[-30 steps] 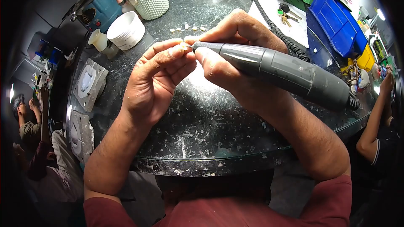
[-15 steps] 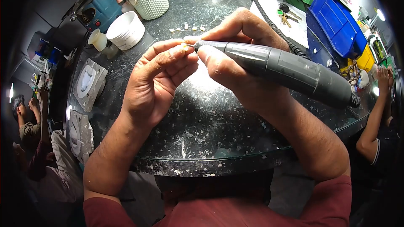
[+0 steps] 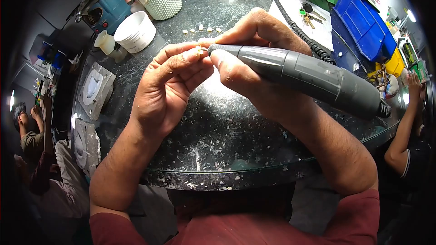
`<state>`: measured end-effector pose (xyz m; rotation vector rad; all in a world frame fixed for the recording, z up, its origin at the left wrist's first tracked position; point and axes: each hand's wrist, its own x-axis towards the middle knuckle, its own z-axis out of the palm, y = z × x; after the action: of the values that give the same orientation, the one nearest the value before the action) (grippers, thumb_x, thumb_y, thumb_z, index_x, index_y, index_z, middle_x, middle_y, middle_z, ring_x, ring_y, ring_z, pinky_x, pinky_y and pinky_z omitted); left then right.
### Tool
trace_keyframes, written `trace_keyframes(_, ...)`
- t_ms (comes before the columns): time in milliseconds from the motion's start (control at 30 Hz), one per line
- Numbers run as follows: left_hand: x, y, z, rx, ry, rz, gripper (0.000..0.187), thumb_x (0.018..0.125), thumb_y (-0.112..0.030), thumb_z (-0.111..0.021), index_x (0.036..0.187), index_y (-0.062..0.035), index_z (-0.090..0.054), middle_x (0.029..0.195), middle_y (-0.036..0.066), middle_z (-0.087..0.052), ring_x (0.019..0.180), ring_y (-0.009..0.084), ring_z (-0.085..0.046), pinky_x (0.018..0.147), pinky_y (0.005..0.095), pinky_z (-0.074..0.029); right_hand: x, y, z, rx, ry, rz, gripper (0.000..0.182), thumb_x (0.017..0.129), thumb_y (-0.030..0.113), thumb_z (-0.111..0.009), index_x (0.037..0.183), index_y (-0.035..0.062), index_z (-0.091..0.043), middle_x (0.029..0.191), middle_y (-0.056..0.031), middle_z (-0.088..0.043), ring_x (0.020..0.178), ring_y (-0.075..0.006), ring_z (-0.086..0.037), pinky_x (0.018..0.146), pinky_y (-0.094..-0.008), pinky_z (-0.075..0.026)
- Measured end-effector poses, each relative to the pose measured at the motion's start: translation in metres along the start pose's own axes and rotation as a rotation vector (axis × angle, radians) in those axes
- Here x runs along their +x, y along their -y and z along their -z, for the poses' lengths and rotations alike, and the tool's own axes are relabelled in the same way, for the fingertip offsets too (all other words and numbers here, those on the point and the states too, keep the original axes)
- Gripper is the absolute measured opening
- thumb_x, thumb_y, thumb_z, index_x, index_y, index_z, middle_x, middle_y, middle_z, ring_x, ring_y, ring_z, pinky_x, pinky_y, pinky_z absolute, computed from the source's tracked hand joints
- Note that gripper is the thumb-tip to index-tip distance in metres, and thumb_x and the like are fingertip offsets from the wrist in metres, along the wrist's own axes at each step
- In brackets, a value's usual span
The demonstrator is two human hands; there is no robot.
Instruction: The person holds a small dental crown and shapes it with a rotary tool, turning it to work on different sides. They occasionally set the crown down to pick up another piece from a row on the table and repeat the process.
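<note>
Between thumb and forefinger, my left hand [image 3: 165, 86] pinches a small, pale yellowish false tooth [image 3: 199, 51]. My right hand [image 3: 268, 72] is wrapped round a dark grey rotary handpiece [image 3: 313, 73], held like a pen with its tip pointing left. The thin bit at that tip meets the tooth, and the fingertips of both hands come close together there. Behind them, several small tooth-shaped pieces [image 3: 200, 27] lie in a row on the black, speckled worktop [image 3: 218, 140]. A coiled black cord [image 3: 313, 47] runs behind my right hand.
At the back left stand a white tub [image 3: 135, 32], a woven basket of tools [image 3: 163, 0] and a blue machine [image 3: 109, 9]. Two plaster-filled metal moulds [image 3: 96, 90] lie left. Keys [image 3: 309, 17] rest on paper near a blue bin [image 3: 363, 22]. Other people sit at both sides.
The handpiece and my right hand have shifted very slightly at the tooth. My left hand keeps its pinch in nearly the same place.
</note>
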<state>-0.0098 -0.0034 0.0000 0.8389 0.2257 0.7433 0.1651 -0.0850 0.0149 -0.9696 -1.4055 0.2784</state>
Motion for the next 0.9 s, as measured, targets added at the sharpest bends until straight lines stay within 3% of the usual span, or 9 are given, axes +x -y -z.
trace_keyframes(900,-0.0001,0.0011,0.0014,-0.015,-0.008,-0.005,0.024,0.093,-0.008,-0.058,0.113,0.0033,-0.06,0.109,0.017,-0.068,0.1,0.0236,-0.067,0.098,0.0388,-0.051,0.0002,-0.0007,-0.0012,0.028,0.0,0.029,0.018,0.077,0.015,-0.073,0.08,0.0037,-0.06,0.071,-0.0051,-0.062,0.067,-0.0071,-0.063,0.059,-0.0241,-0.051)
